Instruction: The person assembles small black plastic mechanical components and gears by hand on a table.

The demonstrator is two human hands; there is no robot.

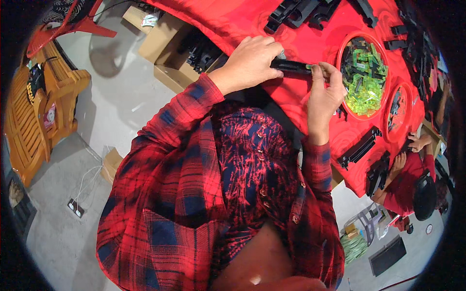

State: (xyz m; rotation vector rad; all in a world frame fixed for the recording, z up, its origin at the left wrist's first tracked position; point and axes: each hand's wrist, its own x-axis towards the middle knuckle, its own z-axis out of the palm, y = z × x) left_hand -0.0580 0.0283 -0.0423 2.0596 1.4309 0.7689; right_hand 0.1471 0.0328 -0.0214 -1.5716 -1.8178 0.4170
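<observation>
Basket (pixel 387 72) of green pieces (pixel 367 80) stands just beside the right hand (pixel 326 92), black parts (pixel 301 13) beyond on the red surface (pixel 233 19); by its near edge, that hand and the left hand (pixel 255 60), fingers closed, grip opposite ends of a black bar (pixel 291 66).

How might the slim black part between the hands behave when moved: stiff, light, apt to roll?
The slim black part is probably stiff: it looks straight between left hand and right hand. Likely light, as a finger grip seems to support it. Its long, flattish shape suggests sliding over rolling.
</observation>
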